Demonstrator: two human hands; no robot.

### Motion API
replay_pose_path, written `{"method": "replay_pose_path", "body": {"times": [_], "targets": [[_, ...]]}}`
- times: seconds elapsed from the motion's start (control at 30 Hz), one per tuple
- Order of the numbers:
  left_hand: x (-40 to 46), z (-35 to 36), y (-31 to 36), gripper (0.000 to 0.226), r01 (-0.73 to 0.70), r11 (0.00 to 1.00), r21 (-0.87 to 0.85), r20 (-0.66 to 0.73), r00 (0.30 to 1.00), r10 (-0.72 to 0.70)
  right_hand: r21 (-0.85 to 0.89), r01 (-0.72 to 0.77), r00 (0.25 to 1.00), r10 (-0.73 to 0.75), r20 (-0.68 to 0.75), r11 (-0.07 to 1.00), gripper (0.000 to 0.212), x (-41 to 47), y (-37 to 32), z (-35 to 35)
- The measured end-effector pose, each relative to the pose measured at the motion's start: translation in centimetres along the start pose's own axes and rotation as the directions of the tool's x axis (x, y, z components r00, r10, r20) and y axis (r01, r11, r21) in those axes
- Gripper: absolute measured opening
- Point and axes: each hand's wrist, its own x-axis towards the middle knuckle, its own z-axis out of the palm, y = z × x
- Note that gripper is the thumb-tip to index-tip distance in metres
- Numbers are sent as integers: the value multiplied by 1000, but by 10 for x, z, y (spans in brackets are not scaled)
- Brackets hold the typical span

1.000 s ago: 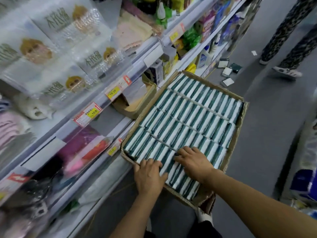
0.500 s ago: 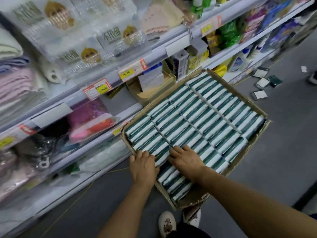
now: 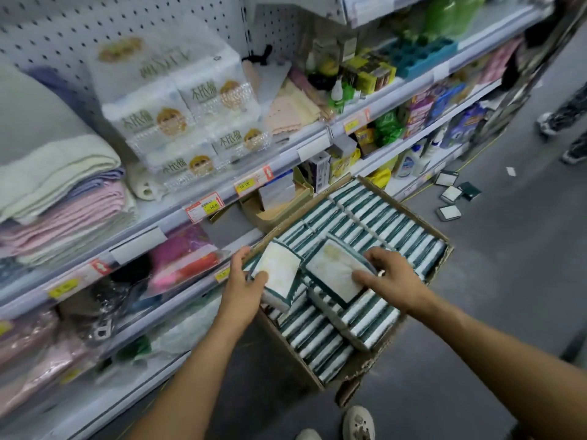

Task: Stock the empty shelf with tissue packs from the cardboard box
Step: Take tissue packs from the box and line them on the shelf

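Cardboard box [image 3: 374, 373], both hands [image 3: 243, 282] gripping tissue packs [image 3: 282, 273]

- You hold 2 tissue packs: 1 [image 3: 281, 274] in your left hand [image 3: 243, 285], 1 [image 3: 336, 274] in your right hand [image 3: 392, 279].
- 1 cardboard box [image 3: 441, 239].
- 4 flat packets [image 3: 450, 213] on the floor.

I am standing in a shop aisle. Long white shelves [image 3: 317, 139] with a pegboard back [image 3: 95, 23] carry folded towels [image 3: 63, 198], wrapped tissue bundles [image 3: 178, 115] and cleaning bottles [image 3: 409, 160]. Yellow and red price tags [image 3: 205, 207] line the shelf edges, and a cardboard box [image 3: 441, 236] of stock sits on the grey floor [image 3: 508, 281].
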Motion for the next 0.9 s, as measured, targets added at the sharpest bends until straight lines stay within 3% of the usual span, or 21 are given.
{"method": "replay_pose_path", "body": {"times": [0.1, 0.17, 0.27, 0.37, 0.43, 0.53, 0.63, 0.7, 0.8, 0.9], "targets": [[-4, 0, 27, 42, -234, 959, 158, 165, 964, 208, 187, -66, 993, 83, -88, 980, 36, -7, -21, -24], [-7, 5, 47, 45, -303, 922, 241, 213, 943, 254, 240, -47, 986, 83, -143, 970, 29, -11, -31, -41], [-12, 21, 86, 43, -233, 961, 149, 217, 956, 198, 120, 75, 967, -43, -251, 990, 12, -18, -39, -69], [-22, 51, 128, 30, -50, 998, -25, 267, 962, 55, -160, 259, 900, -298, -317, 953, 18, -22, -35, -104], [-26, 77, 153, 53, 13, 997, -81, 315, 949, 14, -270, 363, 854, -434, -286, 892, 27, -19, -26, -128], [-27, 120, 192, 55, 9, 984, -179, 319, 946, 49, -286, 410, 833, -484, -268, 866, 39, -11, -5, -169], [-23, 171, 225, 31, 12, 962, -272, 246, 967, 58, -228, 462, 827, -509, -237, 857, 45, -2, 15, -220], [-16, 207, 244, 20, 14, 946, -324, 163, 986, 41, -133, 453, 845, -472, -251, 882, 56, 3, 28, -257], [-11, 257, 276, 24, -7, 926, -376, 103, 994, 49, 198, 252, 944, -196, -264, 947, 85, 15, 37, -312], [-6, 295, 305, 19, -39, 893, -447, 44, 997, 66, 601, -46, 993, 103, -61, 798, 84, 41, 43, -361]]}}
